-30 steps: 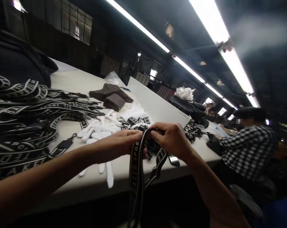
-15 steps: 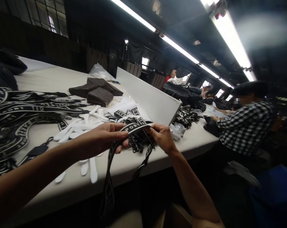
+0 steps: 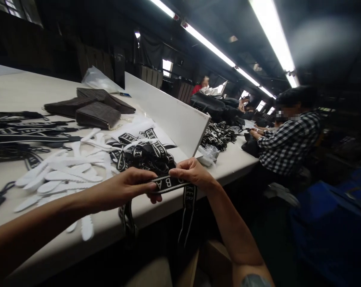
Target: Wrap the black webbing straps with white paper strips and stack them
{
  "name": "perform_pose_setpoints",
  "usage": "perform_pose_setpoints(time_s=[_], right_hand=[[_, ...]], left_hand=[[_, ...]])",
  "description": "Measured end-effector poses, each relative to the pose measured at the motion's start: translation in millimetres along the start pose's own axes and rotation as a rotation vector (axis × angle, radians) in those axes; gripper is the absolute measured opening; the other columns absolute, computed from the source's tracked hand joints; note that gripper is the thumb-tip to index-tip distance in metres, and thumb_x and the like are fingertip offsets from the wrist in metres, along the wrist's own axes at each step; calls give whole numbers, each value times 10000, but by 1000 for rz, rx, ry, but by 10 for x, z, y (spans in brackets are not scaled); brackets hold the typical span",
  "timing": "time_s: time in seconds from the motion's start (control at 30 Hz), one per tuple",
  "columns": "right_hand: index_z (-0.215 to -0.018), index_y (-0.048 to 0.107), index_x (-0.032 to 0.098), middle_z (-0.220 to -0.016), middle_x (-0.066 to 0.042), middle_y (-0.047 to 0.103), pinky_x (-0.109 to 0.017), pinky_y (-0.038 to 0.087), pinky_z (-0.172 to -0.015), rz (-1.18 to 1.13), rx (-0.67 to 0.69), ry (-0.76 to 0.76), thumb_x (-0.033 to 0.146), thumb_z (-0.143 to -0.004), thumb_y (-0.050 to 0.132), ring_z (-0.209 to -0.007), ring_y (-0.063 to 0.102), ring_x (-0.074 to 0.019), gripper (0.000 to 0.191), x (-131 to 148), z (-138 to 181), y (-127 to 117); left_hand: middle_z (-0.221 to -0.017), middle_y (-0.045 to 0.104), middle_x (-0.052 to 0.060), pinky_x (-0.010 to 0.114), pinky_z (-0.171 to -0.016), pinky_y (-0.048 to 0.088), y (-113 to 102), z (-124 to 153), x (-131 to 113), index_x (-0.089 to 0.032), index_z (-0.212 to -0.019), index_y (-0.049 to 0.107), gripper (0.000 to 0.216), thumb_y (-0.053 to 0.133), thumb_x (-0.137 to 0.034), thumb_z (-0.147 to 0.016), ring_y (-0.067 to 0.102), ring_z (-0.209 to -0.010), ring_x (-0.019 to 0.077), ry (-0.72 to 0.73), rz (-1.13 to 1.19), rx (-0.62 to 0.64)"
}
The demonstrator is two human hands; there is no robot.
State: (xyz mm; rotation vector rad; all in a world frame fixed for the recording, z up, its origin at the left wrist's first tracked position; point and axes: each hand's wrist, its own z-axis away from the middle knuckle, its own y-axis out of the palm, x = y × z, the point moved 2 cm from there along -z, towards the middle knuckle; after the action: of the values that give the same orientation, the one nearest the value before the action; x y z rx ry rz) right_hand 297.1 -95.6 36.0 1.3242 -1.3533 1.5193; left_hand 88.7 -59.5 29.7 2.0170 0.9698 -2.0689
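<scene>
A black webbing strap (image 3: 170, 183) with white edge lines and white lettering is stretched between my two hands, near the table's front edge. My left hand (image 3: 141, 184) pinches it between thumb and fingers. On the other side, my right hand (image 3: 195, 173) grips the strap with closed fingers, and one end hangs below this hand. Another length droops under my left hand. Just behind my hands lies a pile of similar lettered straps (image 3: 141, 155). Left of that pile, several white toothed strips (image 3: 69, 175) lie scattered.
Dark brown pouches (image 3: 98, 113) sit farther back on the pale table (image 3: 57, 89). An upright white board (image 3: 165, 107) divides the table, with more straps (image 3: 219, 135) beyond it. A person in a checked shirt (image 3: 290, 139) works at the right. Blue material (image 3: 332, 223) stands at lower right.
My view has swung to the right. The strap between my hands shows a different stretch of lettering, and my right hand has shifted along it, with a flat length now hanging below.
</scene>
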Motion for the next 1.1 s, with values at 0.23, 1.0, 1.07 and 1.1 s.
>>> perform_pose_setpoints(time_s=[0.23,1.0,1.07,1.1], right_hand=[[-789,669,166,-703,2,580,-235,441,-654,-247,-47,-197,631,-686,732,-657,520,-124,480,-186,86,63],[-930,706,126,-850,-105,660,-283,459,-655,-591,-61,-171,628,-953,322,-713,578,-172,633,-632,89,1205],[-929,719,105,-772,-96,640,-255,427,-573,-588,-18,-122,640,-956,279,-631,545,-149,693,-649,51,1230],[-939,721,95,-746,-91,630,-245,413,-549,-587,3,-104,647,-955,265,-608,532,-139,716,-643,26,1240]], left_hand=[[-944,725,74,345,-773,568,140,-103,-171,-240,-976,714,221,702,-367,-796,687,-849,235,20,666,-119],[-890,695,50,226,-619,579,-306,-141,-334,-147,-994,627,193,699,-232,-835,655,-660,112,303,731,-453],[-838,693,60,204,-593,565,-391,-160,-355,-110,-946,634,152,678,-225,-855,644,-623,98,283,721,-537],[-817,690,61,198,-586,560,-437,-171,-373,-99,-915,634,135,665,-221,-865,637,-606,92,276,711,-582]])
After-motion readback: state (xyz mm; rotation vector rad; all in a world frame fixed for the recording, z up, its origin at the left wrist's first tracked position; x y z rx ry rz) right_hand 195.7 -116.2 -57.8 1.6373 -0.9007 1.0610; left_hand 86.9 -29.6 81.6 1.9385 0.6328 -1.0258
